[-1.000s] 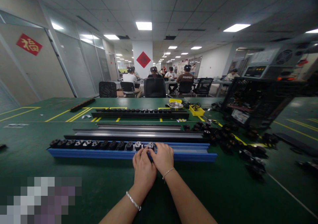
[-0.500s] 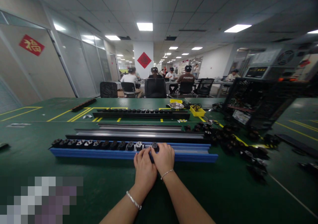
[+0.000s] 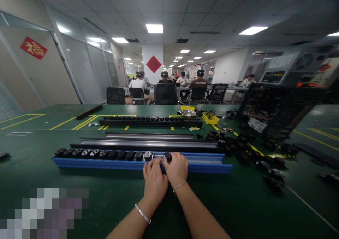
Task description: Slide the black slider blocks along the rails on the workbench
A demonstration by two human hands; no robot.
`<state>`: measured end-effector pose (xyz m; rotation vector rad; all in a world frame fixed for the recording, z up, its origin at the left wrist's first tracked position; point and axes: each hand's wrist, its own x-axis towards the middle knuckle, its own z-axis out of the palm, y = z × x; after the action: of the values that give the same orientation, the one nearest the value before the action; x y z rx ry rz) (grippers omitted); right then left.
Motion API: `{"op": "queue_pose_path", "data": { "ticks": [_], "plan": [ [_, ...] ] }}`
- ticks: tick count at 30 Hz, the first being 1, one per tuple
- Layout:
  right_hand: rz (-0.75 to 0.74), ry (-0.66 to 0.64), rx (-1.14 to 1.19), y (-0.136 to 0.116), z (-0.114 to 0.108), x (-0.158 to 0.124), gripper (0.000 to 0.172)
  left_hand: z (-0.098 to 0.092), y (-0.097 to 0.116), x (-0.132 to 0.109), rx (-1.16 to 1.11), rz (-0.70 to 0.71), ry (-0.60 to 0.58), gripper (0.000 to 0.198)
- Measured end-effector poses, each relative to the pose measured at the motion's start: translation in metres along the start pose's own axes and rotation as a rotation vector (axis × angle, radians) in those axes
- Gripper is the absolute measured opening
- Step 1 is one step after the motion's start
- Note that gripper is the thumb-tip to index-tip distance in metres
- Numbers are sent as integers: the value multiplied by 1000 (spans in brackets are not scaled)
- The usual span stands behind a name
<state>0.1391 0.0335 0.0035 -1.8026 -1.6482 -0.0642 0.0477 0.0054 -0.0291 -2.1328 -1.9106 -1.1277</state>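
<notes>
A long blue channel [image 3: 119, 165] lies across the table in front of me. Along its left part stands a row of black socket-like blocks [image 3: 121, 155], a few with pale metallic tops. My right hand [image 3: 177, 170] grips a single black block [image 3: 167, 156] in the channel, a little right of the row. Just left of it, my left hand [image 3: 155, 179] has its fingers curled over the channel's front wall. The thumb of that hand is mostly hidden by my right hand.
Dark rails [image 3: 148, 144] lie right behind the channel. Farther back stands another filled rail [image 3: 150, 121]. To the right are a heap of loose black parts [image 3: 242, 149], a yellow tray [image 3: 210, 119], a metal bowl [image 3: 188, 112] and an opened computer case [image 3: 262, 108]. People sit beyond the table.
My right hand and the black block have shifted slightly right, widening the gap from the row. My left hand stays nearly in place on the channel.
</notes>
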Motion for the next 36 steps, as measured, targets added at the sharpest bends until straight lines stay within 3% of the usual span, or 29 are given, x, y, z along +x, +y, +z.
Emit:
{"op": "queue_pose_path", "data": {
  "ticks": [36],
  "plan": [
    [58,45,-71,33,-18,3,19,-7,3,-1,30,49,-51,47]
  ]
}}
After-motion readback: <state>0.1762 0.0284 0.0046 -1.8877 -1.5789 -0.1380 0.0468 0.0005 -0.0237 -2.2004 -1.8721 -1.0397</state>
